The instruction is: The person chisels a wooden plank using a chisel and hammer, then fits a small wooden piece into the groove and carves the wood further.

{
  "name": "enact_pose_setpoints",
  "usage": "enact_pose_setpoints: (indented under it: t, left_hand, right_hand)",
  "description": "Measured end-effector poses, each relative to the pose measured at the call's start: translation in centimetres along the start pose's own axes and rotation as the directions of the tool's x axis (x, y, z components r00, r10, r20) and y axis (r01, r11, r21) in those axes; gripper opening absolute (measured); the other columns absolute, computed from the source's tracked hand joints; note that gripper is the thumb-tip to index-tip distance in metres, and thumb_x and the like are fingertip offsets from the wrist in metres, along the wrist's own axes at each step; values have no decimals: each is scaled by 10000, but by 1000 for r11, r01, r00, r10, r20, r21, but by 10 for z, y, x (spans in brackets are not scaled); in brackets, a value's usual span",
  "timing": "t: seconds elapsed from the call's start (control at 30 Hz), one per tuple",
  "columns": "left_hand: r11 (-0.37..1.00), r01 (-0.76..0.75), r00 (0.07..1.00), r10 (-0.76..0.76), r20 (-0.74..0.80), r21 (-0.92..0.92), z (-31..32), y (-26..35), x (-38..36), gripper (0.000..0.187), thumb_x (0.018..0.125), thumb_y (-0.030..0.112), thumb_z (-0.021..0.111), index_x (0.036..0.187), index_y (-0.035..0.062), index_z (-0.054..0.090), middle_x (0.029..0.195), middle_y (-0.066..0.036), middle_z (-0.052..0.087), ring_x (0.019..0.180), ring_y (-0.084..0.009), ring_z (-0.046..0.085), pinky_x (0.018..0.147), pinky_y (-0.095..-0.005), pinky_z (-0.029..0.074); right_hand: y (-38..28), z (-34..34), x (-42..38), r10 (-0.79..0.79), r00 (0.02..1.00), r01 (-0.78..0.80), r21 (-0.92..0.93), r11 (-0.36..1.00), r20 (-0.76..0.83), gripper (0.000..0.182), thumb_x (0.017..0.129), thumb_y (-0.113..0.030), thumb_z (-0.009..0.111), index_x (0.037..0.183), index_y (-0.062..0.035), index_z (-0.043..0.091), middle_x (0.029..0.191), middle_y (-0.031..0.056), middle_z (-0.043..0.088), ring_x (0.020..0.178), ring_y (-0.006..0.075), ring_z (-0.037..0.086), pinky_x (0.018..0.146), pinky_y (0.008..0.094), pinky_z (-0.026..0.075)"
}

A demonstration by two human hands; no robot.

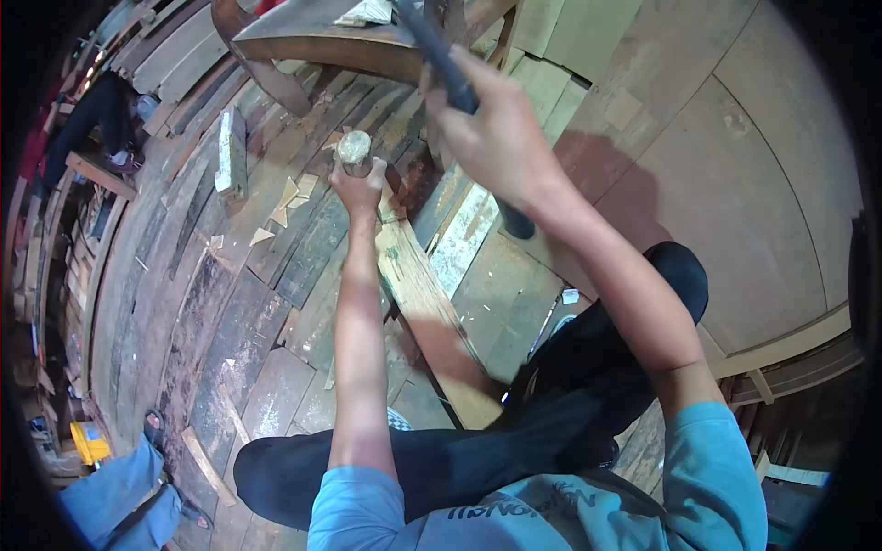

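Note:
My left hand (358, 188) is closed around an upright tool, apparently a chisel, with a worn, round, pale handle top (354, 147); its lower end is hidden by the hand. Under that hand lies the far part of a long wooden beam (427, 308), which runs back toward my legs. My right hand (496, 133), raised up and to the right, grips a long dark rod-shaped tool (441, 60). One end of that tool leaves the top of the view, and its other end shows below my wrist. The tool is apart from the handle top and slightly blurred.
A wooden chair-like frame (331, 50) stands ahead. Left of my hand are a pale block (230, 156) and wood offcuts (287, 202) on the plank floor. Large wooden panels (717, 211) lie at right. Another person's legs (129, 487) show at lower left.

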State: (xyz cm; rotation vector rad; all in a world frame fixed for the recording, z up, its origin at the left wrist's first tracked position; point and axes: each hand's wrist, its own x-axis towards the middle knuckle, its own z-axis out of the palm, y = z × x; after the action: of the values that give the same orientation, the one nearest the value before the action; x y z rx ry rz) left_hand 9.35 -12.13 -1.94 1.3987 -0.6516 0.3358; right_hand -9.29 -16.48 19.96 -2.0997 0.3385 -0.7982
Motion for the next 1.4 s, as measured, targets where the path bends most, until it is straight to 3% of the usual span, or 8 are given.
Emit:
enact_pose_setpoints:
  t: [0.2,0.47,0.87,0.9,0.97,1.1,1.23,1.4]
  left_hand:
    - [996,45,995,-51,84,73,-6,-10,1,277,641,120,700,855,-31,612,765,-102,651,694,-180,616,681,-323,482]
    - [998,-29,997,25,71,55,-11,2,-1,242,656,76,693,858,-30,614,760,-68,638,695,-144,600,661,-302,475]
    - [996,55,997,-59,47,69,-9,3,-1,363,659,146,706,970,-25,630,866,-117,678,776,-178,642,733,-320,490]
    - [993,117,991,-119,61,27,-9,4,0,365,658,147,707,971,-23,629,865,-114,679,759,-171,641,722,-317,491]
    - [995,97,994,-98,46,23,-8,4,3,351,660,141,704,959,-25,630,849,-107,679,743,-163,639,710,-312,492]
    - [993,-11,1000,8,-24,-119,-8,6,5,278,667,119,690,902,-21,637,770,-91,670,687,-151,629,669,-310,496]
    - [994,64,998,-63,17,-91,-11,9,2,222,659,103,685,846,-3,630,697,-87,650,643,-154,620,640,-319,493]
    - [999,34,999,-34,11,-22,-9,7,3,231,655,114,684,846,-5,632,703,-97,650,656,-169,629,649,-315,491]
  right_hand:
    - [61,10,-19,76,976,-1,-345,938,204,209,757,-21,537,960,-7,582,808,235,627,819,378,640,750,458,505]
    - [49,14,-6,115,993,-113,-66,991,27,57,788,-46,539,818,0,521,607,71,466,608,115,441,586,316,416]
    - [-9,14,10,-165,962,146,-100,984,-218,253,760,-48,582,1008,-2,565,782,221,607,737,407,590,687,402,476]
    - [-29,16,11,-43,977,61,81,995,-211,90,929,-124,542,892,-50,506,633,-22,429,538,63,393,470,251,336]
    - [7,20,2,-57,967,78,77,994,-250,213,771,-46,562,979,-1,574,756,219,603,729,397,587,682,384,474]
    - [52,20,-17,187,960,-74,-459,885,206,160,772,-21,501,903,3,589,751,221,605,720,366,607,694,411,470]
    - [40,16,1,279,959,-279,-8,960,57,80,773,-37,537,840,0,562,661,143,566,609,234,543,622,355,448]
    - [56,11,-21,221,955,-142,-348,927,199,105,766,-24,519,852,-16,579,696,204,581,660,327,579,658,402,457]
